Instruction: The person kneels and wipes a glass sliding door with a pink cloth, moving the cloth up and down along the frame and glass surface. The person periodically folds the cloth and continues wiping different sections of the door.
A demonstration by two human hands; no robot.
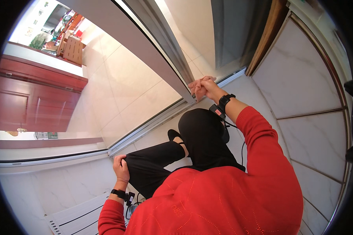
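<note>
My right hand [209, 88] grips a pink cloth [197, 88], pressed to the lower end of a sliding glass door's metal frame [164, 64]. Part of the cloth hangs below my fingers, just above the floor track [147, 127]. My left hand [121, 168] rests on my left knee, its fingers curled over the black trousers [153, 157]; nothing else shows in it. Both wrists carry black straps with small boxed devices and cables. I am crouched on the tiled floor, with one black shoe [174, 135] visible between my legs.
White marbled wall tiles [309, 70] with dark trim stand close on my right. A white slatted rack [79, 216] lies at lower left. Past the doorway are a red wooden door [38, 102], beige floor tiles [129, 85] and wooden furniture [73, 50].
</note>
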